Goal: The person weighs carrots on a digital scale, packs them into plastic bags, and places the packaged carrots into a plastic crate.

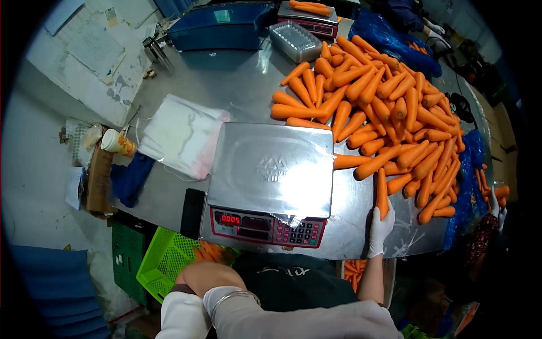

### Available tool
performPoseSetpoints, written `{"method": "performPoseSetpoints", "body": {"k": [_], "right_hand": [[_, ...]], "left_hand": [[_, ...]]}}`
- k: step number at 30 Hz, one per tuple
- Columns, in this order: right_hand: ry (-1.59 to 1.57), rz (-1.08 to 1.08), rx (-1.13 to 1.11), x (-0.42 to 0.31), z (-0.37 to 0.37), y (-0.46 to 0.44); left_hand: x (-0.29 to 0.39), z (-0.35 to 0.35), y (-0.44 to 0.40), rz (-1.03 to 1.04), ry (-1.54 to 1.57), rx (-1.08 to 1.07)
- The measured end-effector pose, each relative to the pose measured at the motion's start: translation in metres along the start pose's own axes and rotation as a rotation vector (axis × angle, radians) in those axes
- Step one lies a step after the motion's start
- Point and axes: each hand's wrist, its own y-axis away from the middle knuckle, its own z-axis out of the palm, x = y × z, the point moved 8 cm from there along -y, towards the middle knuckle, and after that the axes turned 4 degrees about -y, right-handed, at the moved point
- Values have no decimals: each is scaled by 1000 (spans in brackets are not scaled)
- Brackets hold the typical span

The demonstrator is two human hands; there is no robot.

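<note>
My right hand (382, 229), in a white glove, grips the lower end of an upright-pointing carrot (382, 192) at the near edge of the carrot pile (389, 107). At the bottom left, a white glove (182, 316) shows on my left hand; its fingers are out of sight. The digital scale (271, 169) has a bare metal plate and a red display reading 0.005. Left of it lies a stack of clear plastic bags (183, 133).
A blue bin (220, 28), clear trays (294, 40) and a second scale (307, 21) with carrots stand at the back. Green crate (166, 260) below the table's edge. Paper cup (117, 142) at left. Co-workers' gloved hands (435, 29) (497, 203) at right.
</note>
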Motion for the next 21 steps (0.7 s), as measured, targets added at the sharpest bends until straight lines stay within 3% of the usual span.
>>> {"method": "performPoseSetpoints", "body": {"k": [2,3,6,9,12,15,16,18,20,21], "right_hand": [[-7,-11,-1,1,-1,2],[3,-10,-1,3,0,1],[6,-8,5,1,0,0],[1,-11,4,2,-1,0],[6,-16,4,2,0,0],[20,-2,0,1,0,0],[26,11,-6,1,0,0],[-48,22,-3,5,-1,0],[-133,30,16,2,-5,-1],[-429,198,12,7,-7,1]], "left_hand": [[2,10,0,149,7,60],[2,12,-5,22,93,17],[-6,15,-1,-86,253,16],[-13,18,-1,-163,96,-63],[-14,16,6,124,92,75],[7,8,3,-50,109,178],[17,1,-5,-237,21,134],[10,-4,-4,-421,-61,80],[14,-52,8,-254,-436,364],[17,-75,17,-208,-548,472]]}}
